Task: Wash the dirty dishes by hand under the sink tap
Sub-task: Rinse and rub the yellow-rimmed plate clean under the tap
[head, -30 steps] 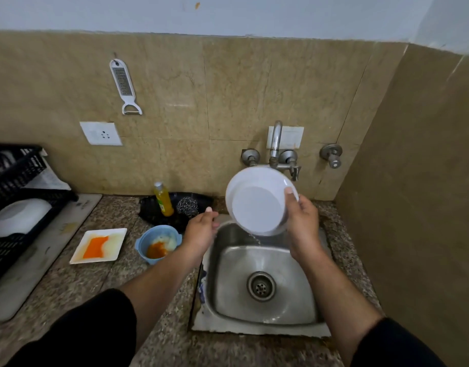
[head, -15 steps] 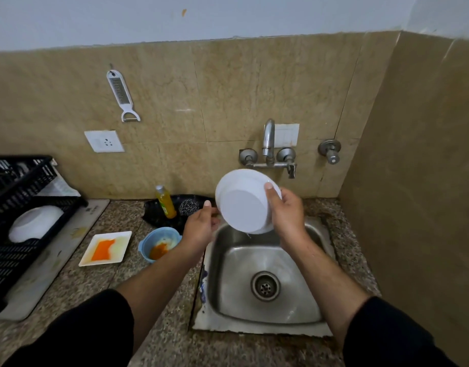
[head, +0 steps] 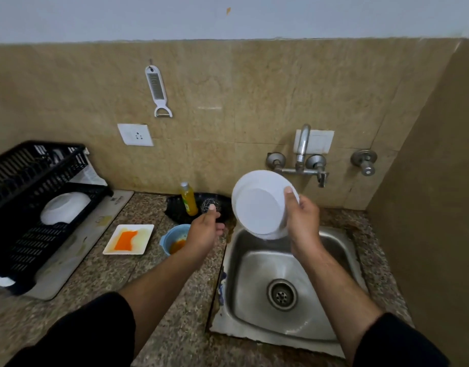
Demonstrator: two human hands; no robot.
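Observation:
My right hand (head: 302,221) grips a white bowl (head: 259,205) by its right rim and holds it tilted, underside toward me, above the back left corner of the steel sink (head: 334,260). The tap (head: 303,152) stands on the wall just behind it. My left hand (head: 205,229) hovers over the counter left of the sink, fingers loosely apart, holding nothing. Below that hand sit a blue bowl (head: 172,238) with orange residue and a white square plate (head: 130,239) smeared orange.
A black dish rack (head: 29,207) at the left holds a clean white bowl (head: 65,207). A yellow soap bottle (head: 188,198) and a steel scrubber (head: 208,205) rest on a black dish by the wall. A peeler (head: 157,91) hangs above a socket (head: 135,135).
The white bowl has shifted left, away from under the tap. My left hand has drawn back from the bowl's edge toward the counter. The view has swung left and up.

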